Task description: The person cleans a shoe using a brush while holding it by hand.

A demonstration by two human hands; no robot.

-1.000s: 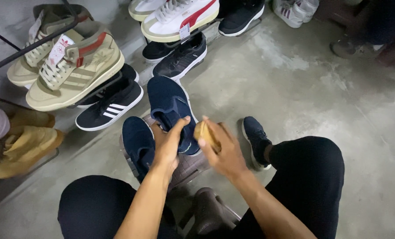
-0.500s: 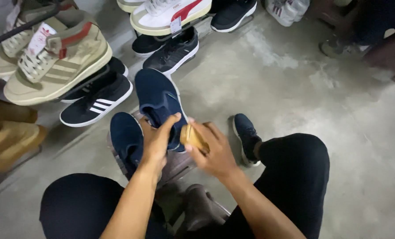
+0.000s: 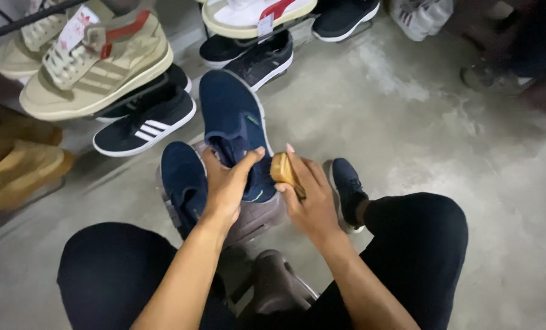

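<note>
the left hand point(image 3: 227, 186) is clamped on the navy shoe point(image 3: 235, 131) while the right hand point(image 3: 309, 198), closed around a wooden brush point(image 3: 283, 171), brushes its side; the next stroke probably calls for a steady hold.

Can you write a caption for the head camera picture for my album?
Left hand steadies a navy shoe while right hand holds a wooden brush.

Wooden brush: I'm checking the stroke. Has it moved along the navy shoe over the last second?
No, hardly: the wooden brush in the right hand stays by the heel of the navy shoe, beside the left hand.
</note>
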